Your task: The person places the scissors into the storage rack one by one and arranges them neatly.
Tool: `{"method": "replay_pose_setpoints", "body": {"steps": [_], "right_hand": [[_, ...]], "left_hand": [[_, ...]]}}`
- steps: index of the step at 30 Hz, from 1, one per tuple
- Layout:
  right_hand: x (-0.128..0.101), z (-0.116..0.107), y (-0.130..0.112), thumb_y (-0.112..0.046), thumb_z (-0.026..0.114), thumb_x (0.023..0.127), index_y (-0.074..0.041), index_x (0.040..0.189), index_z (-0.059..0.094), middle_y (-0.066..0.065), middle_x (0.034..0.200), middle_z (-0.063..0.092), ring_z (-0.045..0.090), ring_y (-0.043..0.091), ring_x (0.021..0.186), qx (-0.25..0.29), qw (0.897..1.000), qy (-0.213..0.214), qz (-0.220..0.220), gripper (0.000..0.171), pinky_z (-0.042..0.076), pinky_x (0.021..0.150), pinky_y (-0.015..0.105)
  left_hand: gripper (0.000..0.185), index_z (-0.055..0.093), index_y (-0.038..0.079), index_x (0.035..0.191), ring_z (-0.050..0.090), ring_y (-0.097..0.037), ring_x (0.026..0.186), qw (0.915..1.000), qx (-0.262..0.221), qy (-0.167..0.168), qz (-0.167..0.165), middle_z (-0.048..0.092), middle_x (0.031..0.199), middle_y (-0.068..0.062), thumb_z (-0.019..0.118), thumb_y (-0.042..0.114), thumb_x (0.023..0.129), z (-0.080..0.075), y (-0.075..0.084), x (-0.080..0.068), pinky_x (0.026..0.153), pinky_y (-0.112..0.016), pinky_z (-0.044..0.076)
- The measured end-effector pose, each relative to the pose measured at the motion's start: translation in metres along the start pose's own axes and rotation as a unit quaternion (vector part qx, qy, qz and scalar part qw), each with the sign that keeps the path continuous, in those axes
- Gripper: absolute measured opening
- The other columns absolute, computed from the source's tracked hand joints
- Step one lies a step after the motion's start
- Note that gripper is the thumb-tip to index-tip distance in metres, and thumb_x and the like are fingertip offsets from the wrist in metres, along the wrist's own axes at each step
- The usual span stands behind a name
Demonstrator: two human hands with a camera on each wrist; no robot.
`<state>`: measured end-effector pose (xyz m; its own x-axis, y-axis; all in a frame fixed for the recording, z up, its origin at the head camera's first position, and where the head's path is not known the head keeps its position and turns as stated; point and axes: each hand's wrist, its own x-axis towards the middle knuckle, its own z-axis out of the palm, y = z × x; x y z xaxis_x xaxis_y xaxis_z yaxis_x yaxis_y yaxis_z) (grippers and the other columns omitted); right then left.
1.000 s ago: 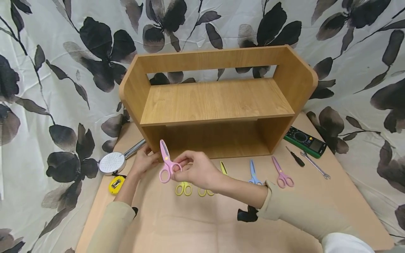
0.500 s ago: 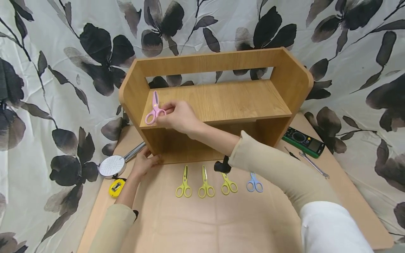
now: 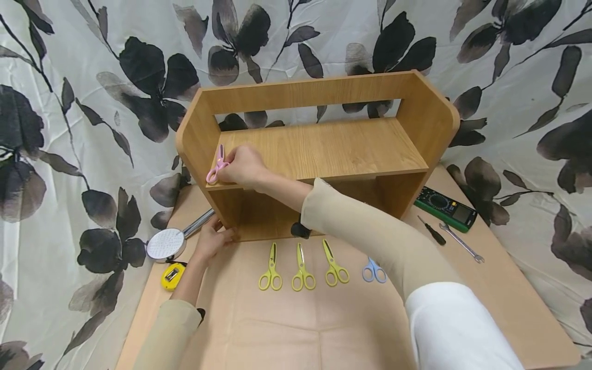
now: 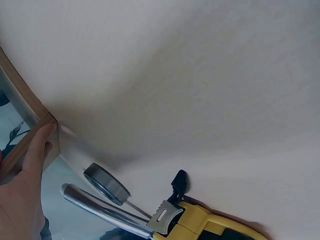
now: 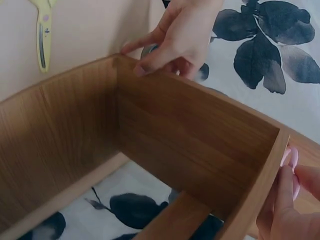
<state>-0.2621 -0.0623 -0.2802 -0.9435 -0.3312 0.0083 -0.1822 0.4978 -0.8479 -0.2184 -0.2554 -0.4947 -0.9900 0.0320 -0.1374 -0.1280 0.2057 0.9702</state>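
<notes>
Two hands are at work on opposite parts of one wooden shelf unit. The right hand pinches a pair of pink scissors between curled fingers and thumb at the far left end of the upper shelf board, close against the left side panel; most of the handles are covered by the fingers, so only one pink loop and the blade tip show, and whether the scissors already rest on the board cannot be told. In the right wrist view only a sliver of pink shows at the frame edge beside the fingertips. The left hand rests with fairly straight fingers against the bottom left front corner of the unit, holding nothing; the left wrist view shows a finger lying along that wooden edge. Just left of it lie a chrome shower head and a yellow tape measure, whose markings are too small to read. On the tan table in front of the unit sit three yellow scissors in a row, then blue scissors partly covered by the right sleeve. Farther right are a screwdriver, a spanner and a green multimeter, its lettering illegible. A floral cloth hangs behind.
</notes>
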Motion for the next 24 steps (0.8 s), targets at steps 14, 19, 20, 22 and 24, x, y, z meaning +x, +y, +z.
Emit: {"method": "replay_pose_setpoints", "body": {"steps": [14,19,20,22,24], "right_hand": [[0.013,-0.013,-0.020,-0.026,0.087,0.081,-0.018,0.061,0.060,-0.010,0.055,0.050,0.050,0.008,0.060,-0.156,0.986,-0.056,-0.016,0.035,0.036,0.054,0.019],[0.014,-0.014,-0.022,-0.025,0.089,0.077,-0.018,0.065,0.056,-0.007,0.067,0.048,0.046,0.010,0.066,-0.186,0.980,-0.067,-0.008,0.036,0.036,0.055,0.020],[0.014,-0.014,-0.022,-0.023,0.089,0.077,-0.017,0.065,0.056,-0.007,0.067,0.048,0.046,0.010,0.065,-0.188,0.980,-0.070,-0.010,0.035,0.036,0.055,0.020],[0.013,-0.014,-0.022,-0.021,0.088,0.078,-0.018,0.067,0.057,-0.007,0.067,0.050,0.046,0.010,0.065,-0.195,0.978,-0.075,-0.016,0.033,0.037,0.055,0.020],[0.011,-0.015,-0.022,-0.020,0.087,0.079,-0.017,0.071,0.059,-0.007,0.071,0.053,0.048,0.010,0.068,-0.195,0.978,-0.078,-0.021,0.029,0.038,0.057,0.020]], "left_hand": [[0.070,0.038,0.011,0.159,0.058,-0.045,0.124,1.0000,0.008,0.005,0.000,0.047,0.155,-0.028,0.063,-0.004,0.096,-0.002,-0.001,0.000,0.088,-0.054,0.062],[0.070,0.037,0.010,0.160,0.060,-0.045,0.122,1.0000,0.002,0.002,0.002,0.047,0.154,-0.030,0.061,-0.006,0.096,-0.002,-0.002,0.000,0.089,-0.056,0.061],[0.070,0.037,0.010,0.160,0.061,-0.044,0.120,1.0000,0.002,0.003,0.002,0.047,0.153,-0.030,0.061,-0.006,0.096,-0.002,-0.003,0.000,0.088,-0.056,0.061],[0.069,0.038,0.009,0.159,0.064,-0.040,0.116,1.0000,0.002,0.002,0.002,0.048,0.152,-0.031,0.061,-0.006,0.096,-0.001,-0.003,0.000,0.088,-0.056,0.061],[0.069,0.038,0.010,0.160,0.065,-0.037,0.113,1.0000,0.002,0.002,0.001,0.048,0.152,-0.031,0.061,-0.006,0.096,-0.001,-0.002,0.000,0.088,-0.055,0.061]]}}
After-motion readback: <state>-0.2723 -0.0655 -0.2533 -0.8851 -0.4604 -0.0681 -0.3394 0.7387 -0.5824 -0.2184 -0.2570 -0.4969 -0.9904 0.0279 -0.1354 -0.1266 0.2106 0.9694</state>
